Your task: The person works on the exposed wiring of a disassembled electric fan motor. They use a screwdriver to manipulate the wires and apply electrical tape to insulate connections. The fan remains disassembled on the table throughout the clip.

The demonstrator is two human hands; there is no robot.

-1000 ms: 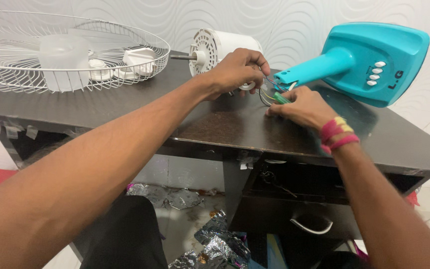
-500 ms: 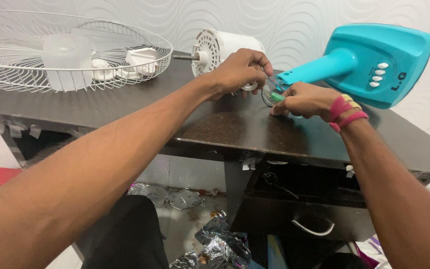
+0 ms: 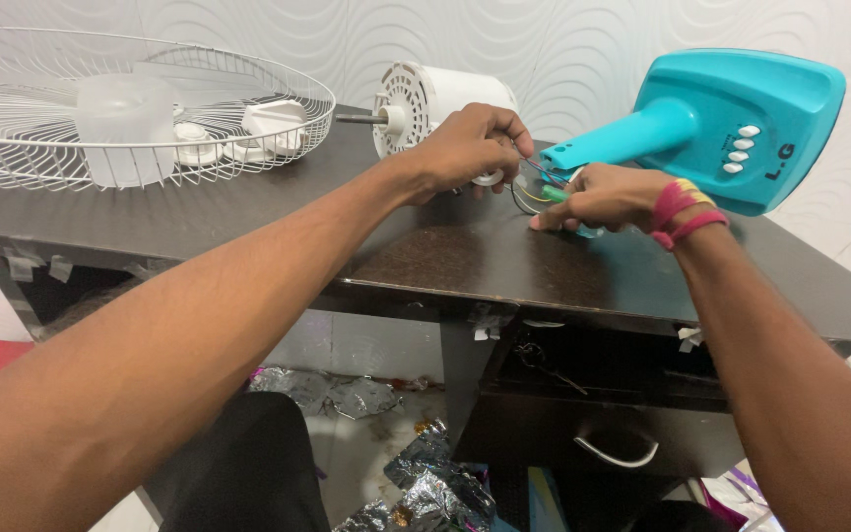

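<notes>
Thin coloured wires (image 3: 536, 177) sit pinched between both hands — left hand (image 3: 465, 148) should steady the white fan motor (image 3: 445, 99), right hand (image 3: 598, 195) tug gently.

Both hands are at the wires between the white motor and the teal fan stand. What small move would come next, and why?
Probably the right hand eases the thin wires apart: they loop tangled by the white motor, which the left hand steadies.

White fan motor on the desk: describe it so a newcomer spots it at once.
On the dark desk, between the wire fan guard and the teal fan base, lies a white motor. Alone among them, it is a slotted drum with a metal shaft.
</notes>
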